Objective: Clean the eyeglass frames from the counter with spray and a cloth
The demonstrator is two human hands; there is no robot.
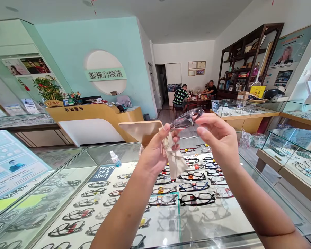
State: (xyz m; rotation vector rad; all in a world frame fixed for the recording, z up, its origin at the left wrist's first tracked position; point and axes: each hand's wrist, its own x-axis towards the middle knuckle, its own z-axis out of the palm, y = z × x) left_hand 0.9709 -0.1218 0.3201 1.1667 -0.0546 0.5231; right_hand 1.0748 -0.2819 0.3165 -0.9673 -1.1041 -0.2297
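A pair of dark-framed glasses (184, 121) is held up above the glass display counter (114, 238). My left hand (155, 150) is closed on one side of the glasses, its thumb on top. A pale cleaning cloth (176, 165) is also in that hand and hangs down below the fingers. My right hand (220, 138) is closed at the other end of the glasses, with thumb and forefinger near the frame's edge. Rows of spectacle frames (193, 186) lie under the counter's glass.
On the counter stand a small white spray bottle (115, 159) and a wooden-backed mirror (141, 129) behind my left hand. A printed sign (15, 169) is at the left. More showcases (295, 152) line the right. Two people sit at a far table (197, 98).
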